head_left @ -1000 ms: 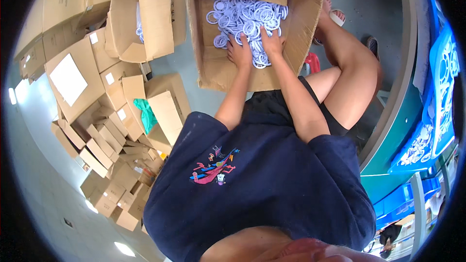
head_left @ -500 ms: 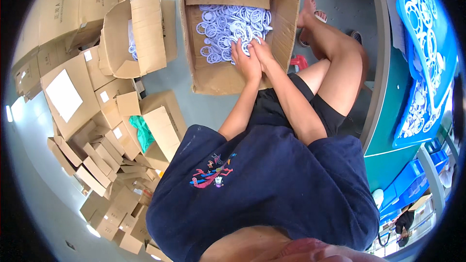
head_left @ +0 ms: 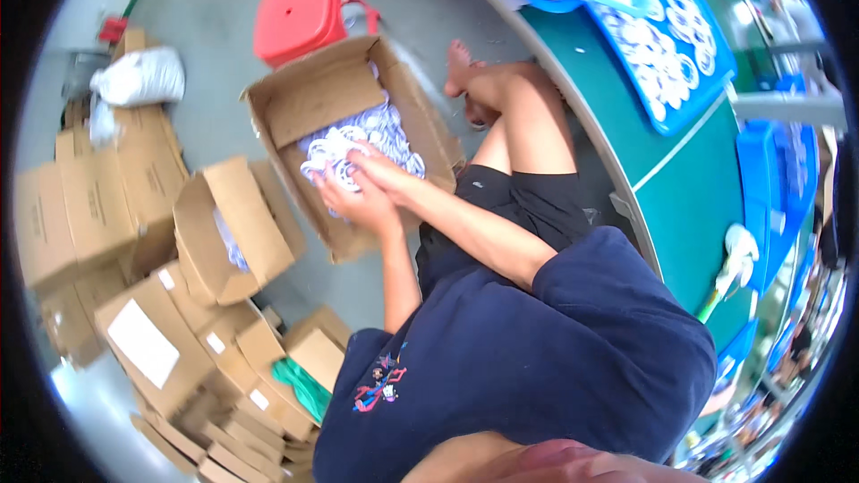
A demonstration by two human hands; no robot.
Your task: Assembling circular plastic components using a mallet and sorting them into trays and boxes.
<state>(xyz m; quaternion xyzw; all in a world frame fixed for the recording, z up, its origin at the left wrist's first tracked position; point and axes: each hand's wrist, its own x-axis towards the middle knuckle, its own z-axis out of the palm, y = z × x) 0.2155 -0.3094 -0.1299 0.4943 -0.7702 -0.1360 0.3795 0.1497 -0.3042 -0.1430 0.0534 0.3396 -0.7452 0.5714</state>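
A green surface [head_left: 689, 215] with blue trays [head_left: 723, 69] is beside me. Brown boxes [head_left: 106, 201] sit on the grey floor [head_left: 210, 22]. My hands [head_left: 365, 206] are together, holding pale, round rings [head_left: 333, 154] with holes.

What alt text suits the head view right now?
Someone's left hand and right hand cup white rings at an open cardboard box holding more. Beyond it is a red stool; to the right, a green table and blue trays.
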